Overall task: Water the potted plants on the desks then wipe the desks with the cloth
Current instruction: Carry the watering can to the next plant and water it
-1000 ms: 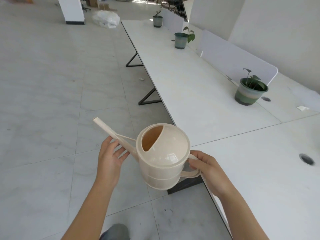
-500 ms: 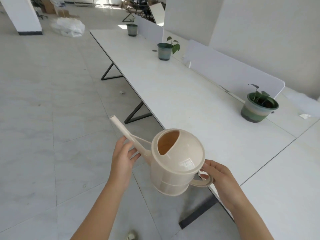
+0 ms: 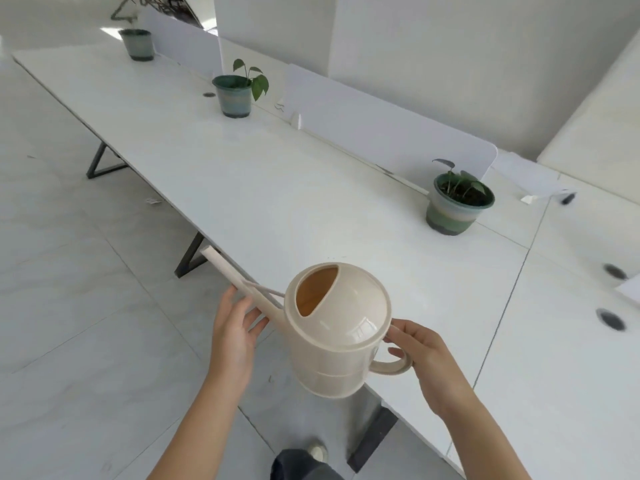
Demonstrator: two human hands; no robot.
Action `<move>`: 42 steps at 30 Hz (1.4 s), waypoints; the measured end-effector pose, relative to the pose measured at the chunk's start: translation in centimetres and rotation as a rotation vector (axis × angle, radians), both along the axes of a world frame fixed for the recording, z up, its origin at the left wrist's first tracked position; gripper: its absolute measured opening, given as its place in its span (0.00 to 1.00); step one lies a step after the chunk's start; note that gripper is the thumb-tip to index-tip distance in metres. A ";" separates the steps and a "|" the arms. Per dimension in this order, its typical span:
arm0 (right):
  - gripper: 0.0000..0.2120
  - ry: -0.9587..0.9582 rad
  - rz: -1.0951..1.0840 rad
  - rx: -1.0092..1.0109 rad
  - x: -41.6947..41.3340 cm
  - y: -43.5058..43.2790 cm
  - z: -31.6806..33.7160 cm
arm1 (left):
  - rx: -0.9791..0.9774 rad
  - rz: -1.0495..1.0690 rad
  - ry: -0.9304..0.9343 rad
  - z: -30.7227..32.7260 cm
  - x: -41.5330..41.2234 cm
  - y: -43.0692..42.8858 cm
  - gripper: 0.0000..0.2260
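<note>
White desks (image 3: 277, 188) hold potted plants (image 3: 457, 206), seemingly unwatered, while the right hand (image 3: 429, 358) grips the watering can (image 3: 339, 334) by its handle and the left hand (image 3: 232, 334) steadies the spout with straight fingers (image 3: 254, 314); wiping remains.

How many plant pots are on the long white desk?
3. The nearest pot stands on the right by the divider, the middle pot farther along the desk, the farthest pot near its far end. More may sit outside the picture.

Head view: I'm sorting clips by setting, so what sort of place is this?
Probably an open-plan office: a long row of white desks with low divider panels along the back, round cable holes in the tops, and potted plants.
</note>
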State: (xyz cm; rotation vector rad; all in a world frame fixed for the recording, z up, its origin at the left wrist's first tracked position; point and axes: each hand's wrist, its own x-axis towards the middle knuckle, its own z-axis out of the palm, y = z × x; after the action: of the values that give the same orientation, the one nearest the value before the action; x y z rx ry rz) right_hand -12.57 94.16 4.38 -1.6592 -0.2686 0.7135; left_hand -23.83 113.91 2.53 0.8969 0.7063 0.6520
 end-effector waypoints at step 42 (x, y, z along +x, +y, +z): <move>0.15 -0.011 -1.043 -0.430 15.5 5.3 5.7 | -0.054 -1.161 0.086 0.4 39.8 -1.4 0.06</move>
State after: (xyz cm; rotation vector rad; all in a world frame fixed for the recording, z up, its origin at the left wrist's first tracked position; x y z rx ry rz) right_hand 2.89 99.51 10.07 -1.8956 0.7585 -0.0503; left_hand 15.97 112.55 2.89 1.1053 0.1814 -0.4384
